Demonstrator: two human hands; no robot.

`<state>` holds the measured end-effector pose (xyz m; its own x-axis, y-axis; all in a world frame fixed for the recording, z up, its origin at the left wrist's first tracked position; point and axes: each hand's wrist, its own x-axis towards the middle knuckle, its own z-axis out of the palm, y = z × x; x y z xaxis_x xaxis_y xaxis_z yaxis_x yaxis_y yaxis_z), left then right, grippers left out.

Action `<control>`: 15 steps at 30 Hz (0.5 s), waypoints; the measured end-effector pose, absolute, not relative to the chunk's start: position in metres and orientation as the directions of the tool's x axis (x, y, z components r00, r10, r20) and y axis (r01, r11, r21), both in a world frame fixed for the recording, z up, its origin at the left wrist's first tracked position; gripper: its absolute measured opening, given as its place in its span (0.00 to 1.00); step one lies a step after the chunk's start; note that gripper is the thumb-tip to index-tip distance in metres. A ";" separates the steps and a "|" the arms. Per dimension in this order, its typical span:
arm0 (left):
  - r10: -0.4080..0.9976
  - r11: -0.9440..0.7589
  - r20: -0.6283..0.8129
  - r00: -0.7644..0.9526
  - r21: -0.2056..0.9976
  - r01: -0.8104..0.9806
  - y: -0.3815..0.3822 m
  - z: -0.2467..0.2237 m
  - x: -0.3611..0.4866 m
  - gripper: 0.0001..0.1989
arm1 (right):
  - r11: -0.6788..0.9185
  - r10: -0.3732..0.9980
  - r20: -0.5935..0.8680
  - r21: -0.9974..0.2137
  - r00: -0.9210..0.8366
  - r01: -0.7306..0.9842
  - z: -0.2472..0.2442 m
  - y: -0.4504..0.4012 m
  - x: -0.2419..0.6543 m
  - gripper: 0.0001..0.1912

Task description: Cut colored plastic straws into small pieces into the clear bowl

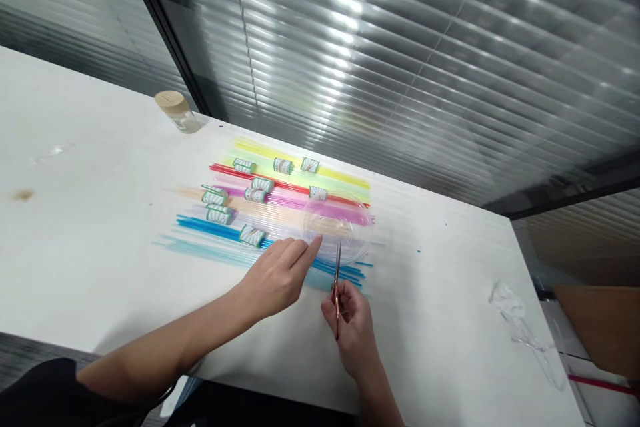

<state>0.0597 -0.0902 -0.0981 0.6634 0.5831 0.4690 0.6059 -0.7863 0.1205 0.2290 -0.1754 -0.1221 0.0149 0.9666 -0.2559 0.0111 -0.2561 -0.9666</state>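
Note:
My right hand (350,327) is closed around the handles of a pair of scissors (337,273) with coppery grips. The blades point away from me and look nearly together. My left hand (280,277) is just left of the blades, its index finger reaching to a round clear plastic thing (361,255) with ring-like outlines. Its other fingers are curled, and whatever they pinch is hidden. Under both lie bundles of thin sticks or straws: blue (200,225), light blue (200,250), red (230,170) and yellow (250,146). Small printed paper bands (253,235) lie across them.
A jar with a tan lid (171,102) stands at the back left of the white table (90,213). Crumpled clear plastic (507,303) lies at the right. Behind the table's far edge are glass panels with blinds (320,47). A brown stain (23,195) marks the left side.

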 end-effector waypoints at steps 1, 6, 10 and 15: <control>0.584 -0.785 0.469 0.663 0.120 0.607 -0.090 -0.098 0.060 0.30 | -0.262 0.965 -0.262 -0.965 0.009 0.023 -0.123 -0.176 0.230 0.19; 0.595 -0.774 0.470 0.652 0.116 0.623 -0.090 -0.097 0.061 0.31 | -0.289 0.957 -0.290 -0.954 0.008 0.073 -0.125 -0.177 0.232 0.20; 0.588 -0.782 0.465 0.662 0.118 0.612 -0.091 -0.097 0.062 0.29 | -0.314 0.949 -0.315 -0.947 -0.009 0.070 -0.123 -0.176 0.231 0.20; 0.581 -0.788 0.468 0.666 0.121 0.603 -0.093 -0.098 0.063 0.28 | -0.340 0.940 -0.339 -0.940 0.042 0.028 -0.118 -0.175 0.227 0.20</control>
<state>0.0633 -0.0927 -0.0977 0.6659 0.5809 0.4681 0.6031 -0.7885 0.1207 0.2269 -0.1754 -0.1177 0.0415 0.9398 -0.3391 0.0280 -0.3404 -0.9399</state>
